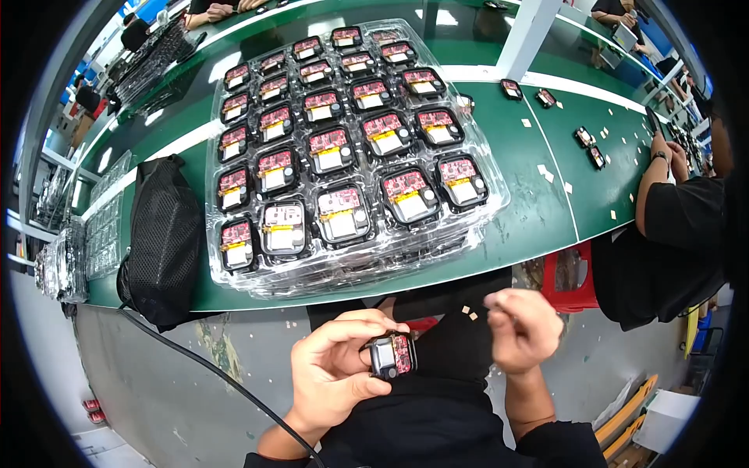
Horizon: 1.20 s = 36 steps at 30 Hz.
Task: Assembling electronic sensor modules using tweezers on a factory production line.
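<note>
Green workbench (538, 210) with white lines is stretching across the upper part of the view, with grey floor showing below its near edge. Low in the middle, a small black device with a red circuit board (392, 355) is sitting between the thumb and fingers of the left hand (335, 374), which is clamping around it just above the person's dark lap. Just to the right of that hand, the right hand (524, 327) is hovering with its fingers curled together and thumb and fingertips pinching; whether anything small is sitting between them cannot be told. A few tiny beige squares (468, 313) are lying on the dark clothing between the two hands.

Beyond both hands, on the bench, a stack of clear plastic trays (484, 164) is holding rows of the same black devices with red boards (406, 191), each in its own pocket. To the left of the left hand and farther off, a black mesh bag (164, 242) is resting at the bench edge, with a black cable (203, 363) trailing down past the left wrist. Far to the right of the right hand, another person's arm (651, 183) is leaning on the bench, with loose devices (585, 140) and beige scraps (546, 173) lying near it.
</note>
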### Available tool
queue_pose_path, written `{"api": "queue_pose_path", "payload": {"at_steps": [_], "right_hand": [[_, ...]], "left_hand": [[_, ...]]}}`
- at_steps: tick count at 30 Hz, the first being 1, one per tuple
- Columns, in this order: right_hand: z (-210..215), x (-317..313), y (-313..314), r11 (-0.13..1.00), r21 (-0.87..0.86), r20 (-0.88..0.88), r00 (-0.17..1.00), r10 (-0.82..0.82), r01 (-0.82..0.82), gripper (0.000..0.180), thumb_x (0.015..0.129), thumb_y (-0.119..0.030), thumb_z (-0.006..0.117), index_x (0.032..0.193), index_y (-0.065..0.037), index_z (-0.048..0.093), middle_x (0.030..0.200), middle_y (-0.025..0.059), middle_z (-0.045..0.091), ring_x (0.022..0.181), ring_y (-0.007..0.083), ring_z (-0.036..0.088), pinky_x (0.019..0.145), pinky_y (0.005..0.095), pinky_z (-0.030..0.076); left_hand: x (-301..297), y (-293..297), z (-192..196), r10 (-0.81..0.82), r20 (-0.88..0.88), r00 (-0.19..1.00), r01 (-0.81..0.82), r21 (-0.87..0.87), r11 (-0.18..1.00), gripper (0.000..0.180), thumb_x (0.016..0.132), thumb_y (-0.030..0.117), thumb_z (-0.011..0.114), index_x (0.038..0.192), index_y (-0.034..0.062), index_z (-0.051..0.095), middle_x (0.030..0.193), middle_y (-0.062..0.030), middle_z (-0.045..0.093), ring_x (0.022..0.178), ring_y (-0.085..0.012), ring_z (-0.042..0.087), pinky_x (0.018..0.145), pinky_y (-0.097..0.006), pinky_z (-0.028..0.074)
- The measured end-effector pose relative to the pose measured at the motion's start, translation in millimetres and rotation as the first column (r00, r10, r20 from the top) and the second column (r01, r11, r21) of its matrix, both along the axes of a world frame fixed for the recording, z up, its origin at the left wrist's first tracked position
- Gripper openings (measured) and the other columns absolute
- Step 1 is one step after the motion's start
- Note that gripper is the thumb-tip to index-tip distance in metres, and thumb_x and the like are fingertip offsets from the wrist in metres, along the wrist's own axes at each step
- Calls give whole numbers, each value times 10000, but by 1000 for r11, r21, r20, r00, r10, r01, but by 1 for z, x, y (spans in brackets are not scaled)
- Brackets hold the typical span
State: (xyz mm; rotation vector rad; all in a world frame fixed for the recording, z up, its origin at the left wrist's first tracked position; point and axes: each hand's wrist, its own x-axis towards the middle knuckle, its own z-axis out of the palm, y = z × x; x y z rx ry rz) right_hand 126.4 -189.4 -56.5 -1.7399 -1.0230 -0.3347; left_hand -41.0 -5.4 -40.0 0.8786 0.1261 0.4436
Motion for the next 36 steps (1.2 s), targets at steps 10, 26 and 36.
{"api": "queue_pose_path", "payload": {"at_steps": [10, 26, 36], "right_hand": [[-6, 94, 16, 968, 204, -556, 831, -7, 145, 199, 995, -63, 675, 1165, 40, 666, 929, 83, 726, 661, 62, 591, 565, 214, 473], [-18, 106, 16, 948, 253, -602, 798, -3, 194, 219, 1021, -114, 647, 1172, 44, 638, 929, 91, 705, 580, 41, 518, 514, 193, 417], [-17, 95, 12, 951, 208, -589, 805, -65, 229, 215, 1012, -104, 656, 1176, 34, 673, 913, 47, 707, 690, 32, 571, 538, 199, 433]], "left_hand": [[103, 84, 126, 93, 121, 988, -152, 715, 682, 410, 797, -7, 841, 1153, -30, 637, 1159, -103, 626, 1080, -183, 655, 960, -353, 578], [294, 180, 108, 368, -47, 929, 157, 948, -276, 256, 842, 261, 791, 901, 13, 763, 846, -208, 735, 846, -381, 720, 830, -470, 564], [224, 119, 123, 97, 217, 971, -142, 857, -495, 336, 944, 225, 691, 1214, 25, 686, 1243, -181, 659, 1189, -367, 614, 1002, -426, 491]]}}
